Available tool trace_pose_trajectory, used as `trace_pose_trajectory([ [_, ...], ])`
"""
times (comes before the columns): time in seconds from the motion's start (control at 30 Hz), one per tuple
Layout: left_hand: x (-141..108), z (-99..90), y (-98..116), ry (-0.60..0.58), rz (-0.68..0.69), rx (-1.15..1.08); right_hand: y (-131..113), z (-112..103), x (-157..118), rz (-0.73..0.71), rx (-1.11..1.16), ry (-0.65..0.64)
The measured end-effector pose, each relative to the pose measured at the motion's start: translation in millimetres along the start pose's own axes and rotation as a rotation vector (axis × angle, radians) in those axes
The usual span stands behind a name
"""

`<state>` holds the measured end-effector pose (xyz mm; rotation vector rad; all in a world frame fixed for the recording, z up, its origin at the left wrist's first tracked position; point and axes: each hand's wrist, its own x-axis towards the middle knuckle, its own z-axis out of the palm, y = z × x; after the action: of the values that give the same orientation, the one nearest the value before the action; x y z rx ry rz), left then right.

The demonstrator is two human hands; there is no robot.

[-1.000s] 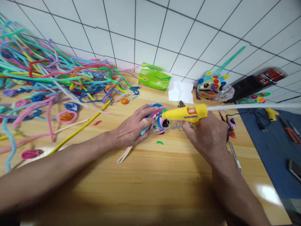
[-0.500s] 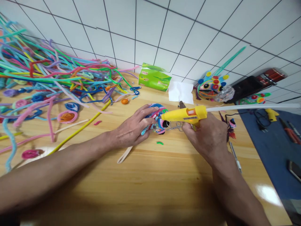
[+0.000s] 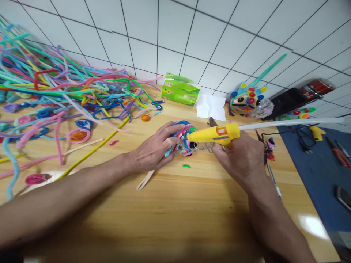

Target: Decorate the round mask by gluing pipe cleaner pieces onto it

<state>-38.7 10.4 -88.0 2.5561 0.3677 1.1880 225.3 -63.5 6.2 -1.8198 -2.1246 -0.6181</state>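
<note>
1. At the middle of the pale wooden worktop (image 3: 175, 212), the rounded craft piece of blue, pink and green fuzzy strips (image 3: 188, 128) rests under the left hand (image 3: 156, 148), which is curled over its left side and clamps it
2. To the right, the right hand (image 3: 242, 155) is wrapped round the grip of the yellow plastic glue gun (image 3: 211, 134); its trigger is hidden, so I cannot tell whether it is squeezed; the hands are apart
3. Over the last second the glue gun has shifted slightly left and nearer, so the free end of the long translucent glue stick (image 3: 287, 122) now shows at the right; the left hand has stayed put
4. For the work, this looks like a fine adjustment of the tip over a steadied piece; whether they touch is unclear
5. On the near side lies a short, curved green fuzzy scrap (image 3: 186, 166); on the far side, a white paper sheet (image 3: 210, 106)
</note>
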Motion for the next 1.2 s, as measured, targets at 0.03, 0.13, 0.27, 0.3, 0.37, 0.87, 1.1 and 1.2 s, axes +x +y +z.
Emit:
trace_pose_trajectory([
  [0.03,0.0,0.1,0.0,0.001,0.001,0.0,-0.2,-0.2,0.3,0.002,0.005,-0.003],
  [0.13,0.6,-0.4,0.2,0.005,0.004,0.008,-1.0,-0.4,1.2,0.0,0.033,0.0],
  [0.27,1.3,-1.4,0.2,0.0,0.006,0.008,-1.4,0.7,1.5,0.032,0.044,-0.012],
  [0.3,1.4,-1.5,0.1,-0.002,0.006,0.007,-1.4,1.0,1.3,0.045,0.038,-0.011],
  [0.37,1.2,-1.4,0.1,-0.005,0.003,0.007,-1.2,1.4,0.8,0.062,0.022,0.001],
  [0.87,-0.4,-1.0,0.3,-0.011,-0.025,0.0,0.9,0.9,-1.1,-0.001,0.005,0.025],
  [1.1,1.1,-1.3,0.5,0.002,0.014,0.029,1.1,0.2,3.4,0.084,0.051,0.042],
  [1.2,1.5,-2.6,1.2,-0.013,0.004,0.039,11.2,-8.1,10.2,0.212,0.153,0.057],
])
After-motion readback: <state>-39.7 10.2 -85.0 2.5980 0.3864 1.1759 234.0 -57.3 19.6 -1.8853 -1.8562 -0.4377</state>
